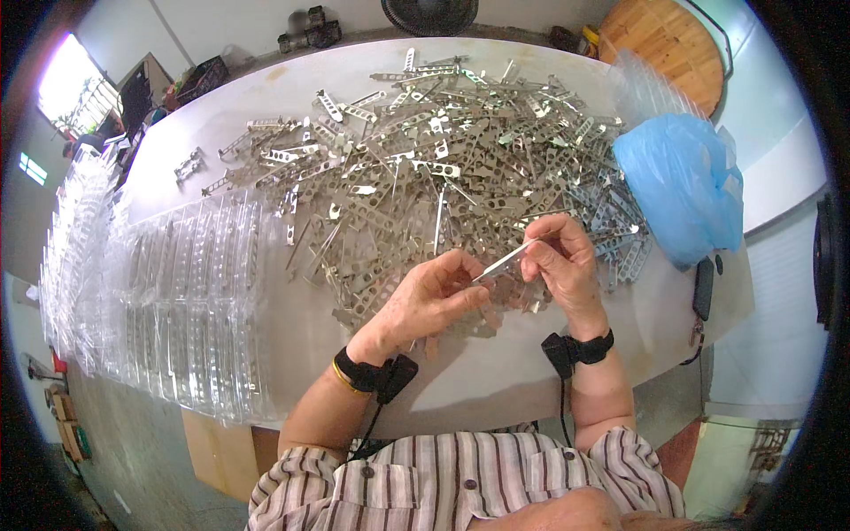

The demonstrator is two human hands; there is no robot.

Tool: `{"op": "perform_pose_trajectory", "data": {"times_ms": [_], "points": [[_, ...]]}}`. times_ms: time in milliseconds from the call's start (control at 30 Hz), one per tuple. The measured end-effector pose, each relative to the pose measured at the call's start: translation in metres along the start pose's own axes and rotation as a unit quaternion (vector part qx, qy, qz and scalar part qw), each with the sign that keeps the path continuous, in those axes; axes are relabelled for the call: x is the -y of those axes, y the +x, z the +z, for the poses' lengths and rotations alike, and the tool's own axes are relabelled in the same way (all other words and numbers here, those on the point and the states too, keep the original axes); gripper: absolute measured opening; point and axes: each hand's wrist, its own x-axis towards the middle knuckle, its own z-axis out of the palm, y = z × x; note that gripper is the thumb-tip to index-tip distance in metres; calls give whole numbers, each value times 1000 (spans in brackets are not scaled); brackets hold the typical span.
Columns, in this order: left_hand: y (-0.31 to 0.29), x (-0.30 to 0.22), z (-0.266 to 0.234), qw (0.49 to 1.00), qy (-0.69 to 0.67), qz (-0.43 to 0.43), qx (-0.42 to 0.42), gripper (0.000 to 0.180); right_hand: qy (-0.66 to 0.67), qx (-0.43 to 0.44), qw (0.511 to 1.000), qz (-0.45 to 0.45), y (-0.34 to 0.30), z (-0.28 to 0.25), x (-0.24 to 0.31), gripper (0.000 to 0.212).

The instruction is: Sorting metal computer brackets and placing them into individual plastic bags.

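Observation:
A thin metal strip [505,261], seen nearly edge-on, is stretched between my two hands above the table. My left hand [436,296] pinches its lower left end between thumb and fingers. The upper right end is gripped by the fingertips of my right hand [563,265]. Just beyond and beneath my hands spreads a big heap of flat metal strips with round holes [443,168], lying crosswise over one another. Whether the held strip has holes cannot be seen at this angle.
Clear plastic trays [190,301] with strips in their slots lie at the left, beside a tall stack of similar trays [75,257]. A blue plastic bag [680,186] stands at the right, near a dark phone-like object [704,290]. More clear plastic [651,88] rests behind the bag.

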Motion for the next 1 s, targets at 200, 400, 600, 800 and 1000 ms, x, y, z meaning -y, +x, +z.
{"op": "perform_pose_trajectory", "data": {"times_ms": [200,400,600,800,1000], "points": [[-3,-8,9,999,46,-3,16,16,-84,78,991,73,-4,21,9,15],[-1,-9,2,998,-49,19,-17,16,-98,-21,994,33,2,24,13,12],[-4,-12,-7,979,-196,1,-64,12,-472,-65,879,-31,23,29,20,17],[1,3,-18,958,-286,22,-15,13,-659,11,744,-106,34,30,3,20],[-1,-1,-18,951,-306,30,-10,7,-691,-9,711,-128,41,25,-4,10]]}}
